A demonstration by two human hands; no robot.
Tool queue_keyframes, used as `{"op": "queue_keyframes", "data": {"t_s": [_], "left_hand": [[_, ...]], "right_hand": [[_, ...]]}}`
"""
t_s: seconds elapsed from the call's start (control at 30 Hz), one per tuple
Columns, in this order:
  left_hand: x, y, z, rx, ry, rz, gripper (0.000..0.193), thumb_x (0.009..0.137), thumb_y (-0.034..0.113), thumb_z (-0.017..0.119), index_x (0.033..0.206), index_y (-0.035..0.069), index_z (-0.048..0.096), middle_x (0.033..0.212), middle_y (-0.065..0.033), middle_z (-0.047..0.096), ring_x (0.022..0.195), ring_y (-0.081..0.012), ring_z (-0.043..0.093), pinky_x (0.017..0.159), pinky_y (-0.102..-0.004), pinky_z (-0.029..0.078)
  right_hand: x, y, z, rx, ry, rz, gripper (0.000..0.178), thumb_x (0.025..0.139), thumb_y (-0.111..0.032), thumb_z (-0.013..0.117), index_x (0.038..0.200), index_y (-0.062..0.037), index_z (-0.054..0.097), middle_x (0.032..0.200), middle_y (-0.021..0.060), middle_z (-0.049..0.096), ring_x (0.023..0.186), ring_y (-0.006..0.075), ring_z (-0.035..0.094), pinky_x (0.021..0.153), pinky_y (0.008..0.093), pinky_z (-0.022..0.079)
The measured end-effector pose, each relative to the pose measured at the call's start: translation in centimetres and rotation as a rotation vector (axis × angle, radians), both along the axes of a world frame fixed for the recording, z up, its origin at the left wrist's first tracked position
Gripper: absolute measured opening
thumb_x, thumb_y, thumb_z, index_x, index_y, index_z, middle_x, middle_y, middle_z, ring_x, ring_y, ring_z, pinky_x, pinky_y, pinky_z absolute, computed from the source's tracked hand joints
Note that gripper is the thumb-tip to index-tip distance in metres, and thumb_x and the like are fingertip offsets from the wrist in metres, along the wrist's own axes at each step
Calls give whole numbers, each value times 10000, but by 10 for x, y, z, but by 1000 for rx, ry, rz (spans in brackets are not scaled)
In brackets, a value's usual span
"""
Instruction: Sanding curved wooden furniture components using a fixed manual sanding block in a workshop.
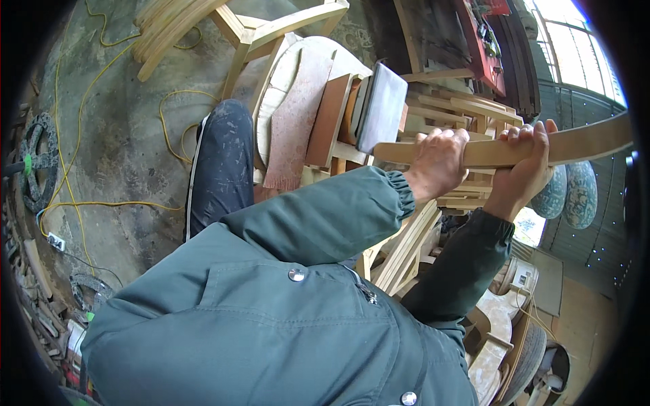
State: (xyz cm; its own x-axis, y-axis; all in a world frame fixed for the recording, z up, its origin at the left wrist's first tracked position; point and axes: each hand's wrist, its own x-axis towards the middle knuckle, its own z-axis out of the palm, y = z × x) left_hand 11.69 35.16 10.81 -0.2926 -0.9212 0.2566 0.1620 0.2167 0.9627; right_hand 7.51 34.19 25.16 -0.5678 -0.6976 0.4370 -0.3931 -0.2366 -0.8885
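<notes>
My left hand (439, 162) is wrapped round a long, curved wooden piece (487, 153) near its left end. Farther right along the same piece, my right hand (523, 166) grips it with the fingers curled over. The piece's left tip lies close to the lower edge of a flat grey slab (383, 108) with a dark rim; I cannot tell whether they touch. Beside the slab stand a brown wooden board (328, 122) and a worn reddish-brown strip (298, 115), which lies over a pale rounded board (281, 84).
Light wooden frames (288, 27) stand at the top, and more wooden parts (467, 111) are stacked behind my hands. A yellow cable (115, 204) runs over the concrete floor (128, 149) at left. Carved pale wood (497, 331) and a tyre (528, 358) are at lower right.
</notes>
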Motion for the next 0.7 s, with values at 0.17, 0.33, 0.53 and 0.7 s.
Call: {"op": "queue_keyframes", "data": {"t_s": [0.17, 0.33, 0.53, 0.7], "left_hand": [[-5, -1, -8, 66, -38, -52, 298, 819, 135, 729, 1063, 56, 576, 988, -187, 698, 993, -411, 661, 873, -533, 500], [-12, 10, -44, 102, -21, -37, 331, 781, 91, 748, 1045, 53, 551, 947, -185, 676, 953, -426, 660, 821, -553, 528], [15, 2, 2, -90, 19, 22, 329, 777, 126, 750, 1028, 57, 549, 913, -179, 660, 922, -397, 660, 806, -515, 514], [-2, -4, -17, -197, 66, 30, 198, 838, 137, 681, 979, 68, 560, 856, -140, 647, 882, -365, 654, 792, -491, 490]], "right_hand": [[-14, -18, -9, 106, -25, -17, 415, 966, -105, 707, 1341, -36, 542, 770, 53, 588, 662, 167, 575, 660, 365, 524], [-24, -17, -44, 145, -72, 24, 418, 964, -82, 714, 1345, -36, 549, 792, 50, 601, 658, 166, 596, 629, 348, 518], [6, 2, 7, 29, 2, 33, 345, 979, -145, 697, 1285, -67, 558, 804, 52, 581, 681, 164, 567, 657, 347, 510], [-4, 28, -8, -83, 32, 82, 295, 973, -166, 708, 1217, -99, 556, 797, 48, 578, 692, 168, 565, 671, 350, 510]]}}
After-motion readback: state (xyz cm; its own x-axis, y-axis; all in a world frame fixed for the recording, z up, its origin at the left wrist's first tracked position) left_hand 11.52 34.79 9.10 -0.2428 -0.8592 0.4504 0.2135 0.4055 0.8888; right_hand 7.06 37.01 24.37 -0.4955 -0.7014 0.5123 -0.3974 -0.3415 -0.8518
